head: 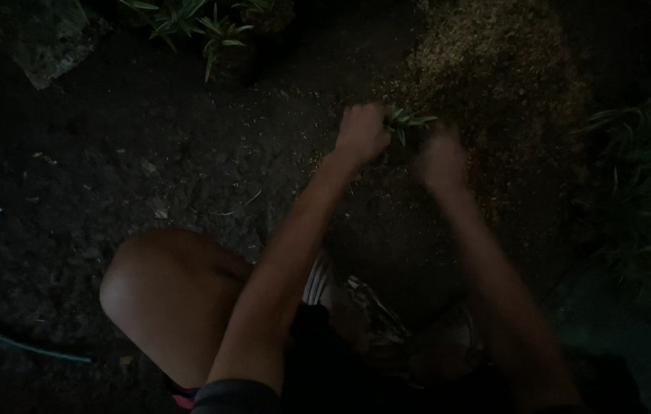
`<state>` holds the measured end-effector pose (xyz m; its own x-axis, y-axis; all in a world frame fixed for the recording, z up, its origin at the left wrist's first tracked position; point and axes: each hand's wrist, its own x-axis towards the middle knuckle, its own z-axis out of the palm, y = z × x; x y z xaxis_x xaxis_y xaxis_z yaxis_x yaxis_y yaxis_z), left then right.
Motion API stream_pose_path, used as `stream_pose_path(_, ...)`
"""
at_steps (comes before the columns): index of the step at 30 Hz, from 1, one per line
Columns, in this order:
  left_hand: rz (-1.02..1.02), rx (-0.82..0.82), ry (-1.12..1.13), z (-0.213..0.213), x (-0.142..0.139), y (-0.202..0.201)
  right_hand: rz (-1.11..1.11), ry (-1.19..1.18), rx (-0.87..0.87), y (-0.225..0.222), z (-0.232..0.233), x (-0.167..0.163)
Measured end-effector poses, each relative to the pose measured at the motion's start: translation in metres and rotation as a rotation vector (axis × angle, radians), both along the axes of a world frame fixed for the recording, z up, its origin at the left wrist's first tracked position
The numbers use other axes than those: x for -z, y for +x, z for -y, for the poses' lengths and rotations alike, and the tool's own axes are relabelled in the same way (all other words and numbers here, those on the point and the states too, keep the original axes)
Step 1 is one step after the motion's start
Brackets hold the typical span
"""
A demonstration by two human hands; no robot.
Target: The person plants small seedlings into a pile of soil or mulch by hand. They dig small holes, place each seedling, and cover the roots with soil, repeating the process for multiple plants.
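I am crouched over dark soil in dim light. My left hand (362,132) is closed around the base of a small green plant (406,120) with narrow leaves, pressed at the ground. My right hand (443,159) is just right of it, blurred with motion, low over the soil; whether its fingers hold anything I cannot tell. A patch of lighter, sawdust-like mulch (494,69) spreads across the ground behind and right of both hands.
My bare knee (168,295) is at lower left, my shoes (375,314) below the hands. Leafy plants (202,27) grow at the top, grass blades (647,176) at the right. A thin hose (11,341) curves at lower left; a grey stone (45,46) lies top left.
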<state>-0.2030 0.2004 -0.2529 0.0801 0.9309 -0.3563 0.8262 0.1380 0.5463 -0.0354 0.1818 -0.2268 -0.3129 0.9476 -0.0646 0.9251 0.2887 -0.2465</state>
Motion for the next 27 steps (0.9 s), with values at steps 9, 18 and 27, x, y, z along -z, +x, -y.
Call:
stream_pose_path(9, 0.025, 0.064, 0.113, 0.006, -0.003, 0.01, -0.15, -0.234, 0.285, -0.004, 0.003, 0.009)
stream_pose_path(18, -0.112, 0.096, 0.076, 0.004, 0.007, 0.011, -0.087, -0.295, 0.311, 0.004, -0.011, 0.009)
stream_pose_path(27, -0.105, 0.041, 0.215, 0.019, -0.003, 0.012, 0.031, -0.456, 0.426, 0.009, -0.02, 0.008)
